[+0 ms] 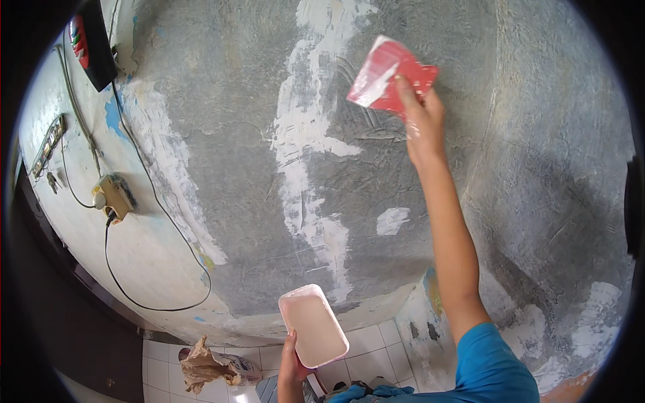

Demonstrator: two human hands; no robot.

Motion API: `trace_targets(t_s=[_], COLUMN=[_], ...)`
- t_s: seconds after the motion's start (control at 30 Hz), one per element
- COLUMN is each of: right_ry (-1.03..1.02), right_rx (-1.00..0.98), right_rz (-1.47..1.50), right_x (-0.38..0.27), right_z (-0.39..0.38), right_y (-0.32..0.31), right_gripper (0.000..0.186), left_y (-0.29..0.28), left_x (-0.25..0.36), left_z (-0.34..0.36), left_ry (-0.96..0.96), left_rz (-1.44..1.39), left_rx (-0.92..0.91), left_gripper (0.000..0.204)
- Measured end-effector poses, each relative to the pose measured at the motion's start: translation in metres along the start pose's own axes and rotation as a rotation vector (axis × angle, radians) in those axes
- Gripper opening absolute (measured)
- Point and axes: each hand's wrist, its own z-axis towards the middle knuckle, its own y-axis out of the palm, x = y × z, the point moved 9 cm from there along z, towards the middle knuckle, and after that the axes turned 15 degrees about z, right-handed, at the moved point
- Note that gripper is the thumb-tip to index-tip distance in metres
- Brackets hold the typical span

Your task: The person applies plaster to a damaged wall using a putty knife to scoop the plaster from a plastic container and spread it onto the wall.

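My right hand (423, 124) is raised against the grey wall and grips a red putty spreader (396, 77), its left edge smeared with white putty. White streaks mark the fingers. Below, near the foot of the wall, my left hand (293, 363) holds a pale pink rectangular tub (314, 329) by its left side, thumb over the rim. A light beige layer shows inside the tub. Just left of the spreader, a rough band of white putty (299, 141) runs down the grey wall (228, 154). A small separate white patch (392, 221) lies lower on the wall.
At left, a socket box (114, 199) with plugs and a looping black cable (151, 307) is on the wall, below a dark hanging device (91, 43). Keys (52, 181) hang nearby. A crumpled brown paper bag (201, 366) stands on the white tiled floor (368, 366).
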Motion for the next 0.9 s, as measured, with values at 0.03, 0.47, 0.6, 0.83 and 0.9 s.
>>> trace_targets(t_s=[0.03, 0.47, 0.6, 0.83, 0.9], right_ry=[0.003, 0.083, 0.152, 0.132, -0.074], right_rx=[0.024, 0.167, 0.261, 0.326, 0.123], right_rz=[-0.08, 0.067, 0.019, -0.026, -0.419], right_x=[0.02, 0.006, 0.06, 0.04, -0.011], right_z=[0.001, -0.002, -0.024, -0.108, -0.06], right_y=[-0.014, -0.029, -0.058, -0.08, -0.044], right_gripper=[0.028, 0.036, 0.038, 0.032, 0.026], left_y=[0.007, 0.002, 0.007, 0.006, 0.009], left_x=[0.003, 0.001, 0.001, 0.002, 0.0], left_z=[0.0, 0.003, 0.009, 0.002, 0.002], left_ry=[-0.01, -0.016, -0.034, 0.007, 0.006], left_rz=[0.007, 0.028, 0.009, 0.0, 0.002], left_rx=[-0.008, 0.013, 0.021, 0.006, -0.006], left_gripper=[0.063, 0.063, 0.062, 0.061, 0.061])
